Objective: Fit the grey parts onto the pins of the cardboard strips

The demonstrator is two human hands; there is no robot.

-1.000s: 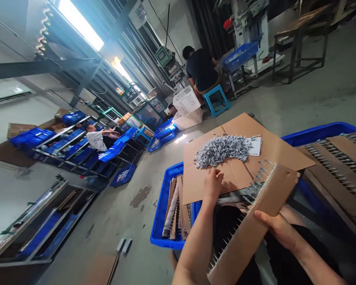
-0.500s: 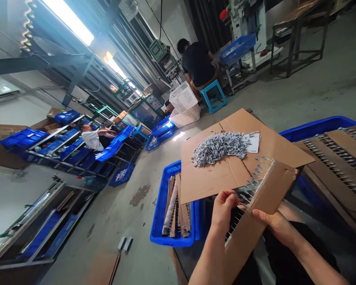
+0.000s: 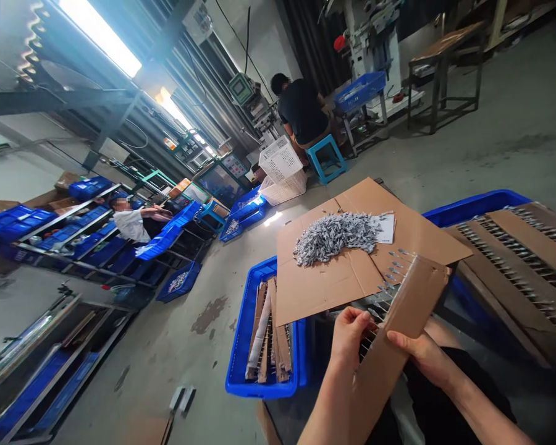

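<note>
The left hand [image 3: 349, 337] and right hand [image 3: 417, 358] hold a cardboard strip [image 3: 410, 309] set with a row of metal pins [image 3: 379, 303]. The strip is tilted, with its far end toward 1 o'clock. Both grips are closed on the strip: the left fingers lie close to the pins, and the right thumb and fingers bear on the card. Hold the strip by the card, clear of the pin points, and keep the tilt steady.

At 12 o'clock, just beyond the strip, lies a flat cardboard sheet [image 3: 333, 290] carrying a heap of small grey metal parts [image 3: 336, 238] and a paper slip [image 3: 387, 227]. The sheet's near edge overhangs the strip's path and limits upward movement.

At 9 o'clock, a blue crate [image 3: 240, 364] holds upright cardboard pieces [image 3: 266, 337]. At 2 o'clock, a second blue crate [image 3: 472, 207] carries more pinned strips [image 3: 505, 266].

Farther out at 11 o'clock, a person [image 3: 301, 111] sits on a blue stool [image 3: 327, 159] beside white baskets [image 3: 280, 161]. At 10 o'clock, another person [image 3: 136, 225] is at shelves of blue crates [image 3: 92, 247].
</note>
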